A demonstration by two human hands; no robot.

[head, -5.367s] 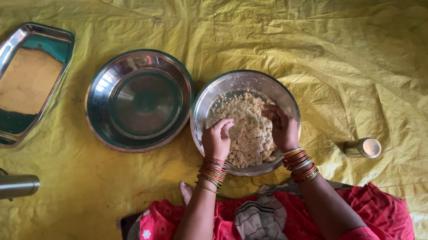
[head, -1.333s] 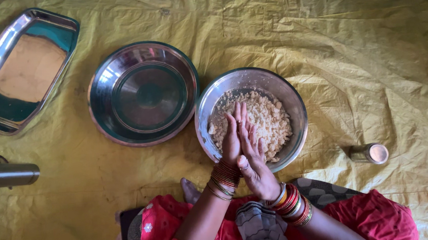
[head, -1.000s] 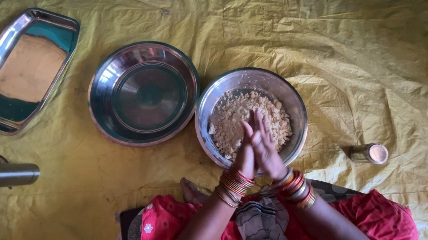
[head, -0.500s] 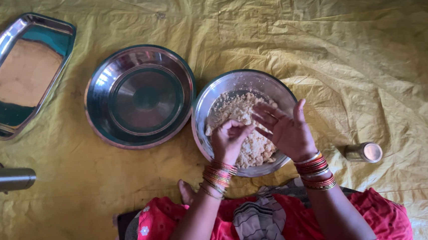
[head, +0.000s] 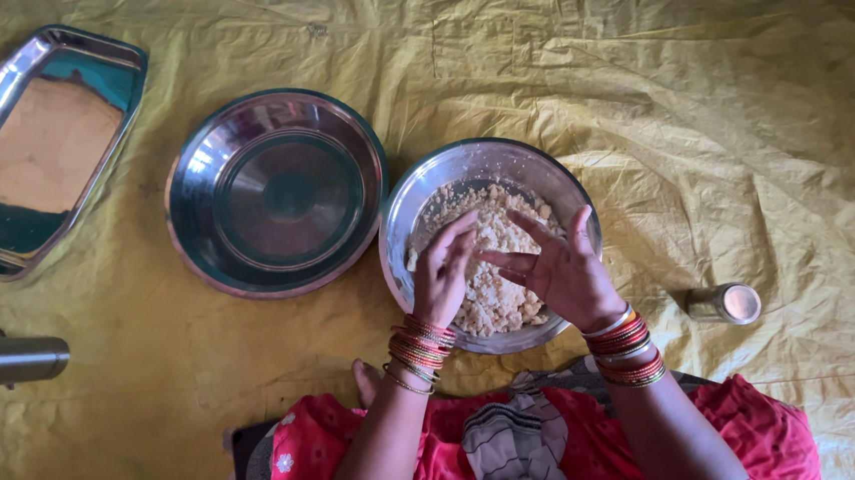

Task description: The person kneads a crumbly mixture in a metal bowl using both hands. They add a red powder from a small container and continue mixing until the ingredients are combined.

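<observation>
No packages or labels in view; only small item is a short metal cup [head: 724, 303] w/ pale round top, lying mid-right of frame on the yellow sheet [head: 699, 101], apart from everything else.

Steel bowl [head: 483, 165] sits centre frame, just above the person's lap, holding pale crumbly dough mix [head: 494, 255]. Left hand [head: 442, 274] is inside the bowl, fingers curled down into the mix, gathering some of it. Right hand [head: 558, 271] hovers over bowl's right half, fingers spread, palm open, gripping nothing.

Left of bowl, nearly touching its rim: wide round steel plate [head: 277, 192]. Upper left: rectangular steel tray [head: 38, 147]. Left edge, lower: end of a steel cylinder [head: 10, 359].

Vs 0.5 s ago: hands sit about the same, left in the mix, right open. Vs 1.3 s ago: palms were pressed together over the bowl; now apart.
</observation>
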